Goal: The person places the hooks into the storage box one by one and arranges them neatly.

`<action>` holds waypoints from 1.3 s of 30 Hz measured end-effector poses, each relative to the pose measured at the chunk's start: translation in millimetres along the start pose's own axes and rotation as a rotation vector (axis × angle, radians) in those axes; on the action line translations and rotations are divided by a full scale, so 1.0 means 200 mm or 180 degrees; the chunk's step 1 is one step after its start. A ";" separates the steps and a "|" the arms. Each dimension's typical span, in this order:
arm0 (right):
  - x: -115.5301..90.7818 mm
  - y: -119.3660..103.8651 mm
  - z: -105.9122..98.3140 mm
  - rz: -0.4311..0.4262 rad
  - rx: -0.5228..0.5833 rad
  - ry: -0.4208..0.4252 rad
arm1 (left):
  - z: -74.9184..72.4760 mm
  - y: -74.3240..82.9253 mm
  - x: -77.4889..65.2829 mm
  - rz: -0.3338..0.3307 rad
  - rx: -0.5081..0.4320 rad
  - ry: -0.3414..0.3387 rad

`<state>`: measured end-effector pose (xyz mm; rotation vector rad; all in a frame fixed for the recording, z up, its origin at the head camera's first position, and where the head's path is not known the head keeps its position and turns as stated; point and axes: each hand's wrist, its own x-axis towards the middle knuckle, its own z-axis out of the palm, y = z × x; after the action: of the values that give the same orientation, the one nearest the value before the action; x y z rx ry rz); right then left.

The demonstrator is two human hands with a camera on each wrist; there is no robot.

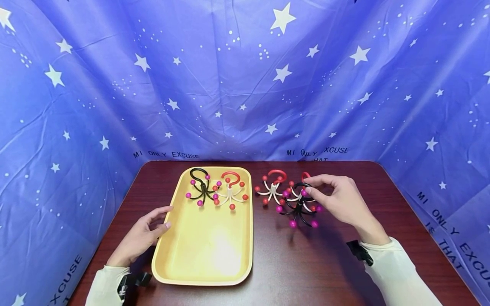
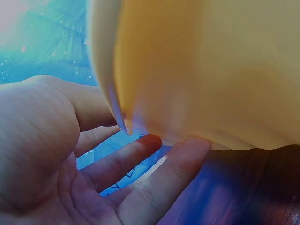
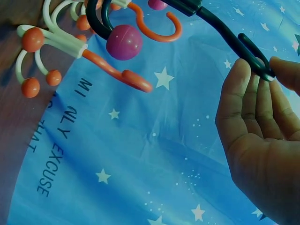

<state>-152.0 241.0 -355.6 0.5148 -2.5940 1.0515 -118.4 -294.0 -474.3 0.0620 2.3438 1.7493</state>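
Observation:
My right hand (image 1: 340, 199) pinches the curled top of a black hook with bendy legs and magenta ball tips (image 1: 300, 205). In the right wrist view, fingertips and thumb meet on the black hook's end (image 3: 229, 40). The held hook overlaps a white-and-red hook (image 1: 305, 175) behind it, and another white-and-red hook (image 1: 273, 190) lies to its left. My left hand (image 1: 143, 233) holds the left rim of a yellow tray (image 1: 203, 242), its thumb at the edge. Inside the tray's far end lie a black hook (image 1: 203, 187) and a white-and-red hook (image 1: 229, 192).
The tray stands left of centre on a dark wooden table (image 1: 291, 267). A blue curtain with white stars (image 1: 245, 85) hangs close around the table's back and sides.

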 end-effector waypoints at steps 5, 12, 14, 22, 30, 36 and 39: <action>0.02 -0.04 0.00 -0.0025 -0.0017 0.0028 | 0.00 0.00 0.00 -0.0042 0.0103 0.0034; 0.04 -0.09 0.01 -0.0169 0.0050 0.0023 | 0.01 0.00 0.00 -0.0033 0.0185 0.0049; 0.05 -0.10 0.01 -0.0186 0.0104 -0.0001 | 0.01 0.01 0.00 -0.0011 0.0153 0.0039; 0.08 -0.17 0.03 -0.0216 0.0160 -0.0025 | 0.01 0.01 0.00 0.0033 0.0134 0.0040; 0.13 -0.22 0.06 -0.0174 0.0502 -0.0143 | 0.00 0.02 0.00 0.0004 0.0081 0.0016; 0.16 -0.26 0.10 -0.0153 0.0638 -0.0225 | 0.00 0.02 0.00 -0.0003 0.0082 0.0022; 0.17 -0.28 0.12 -0.0143 0.0694 -0.0265 | 0.00 0.01 0.00 0.0006 0.0095 0.0031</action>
<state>-162.0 179.2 -323.8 0.6781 -2.5387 1.3326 -118.4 -292.9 -471.5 0.0606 2.3778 1.7193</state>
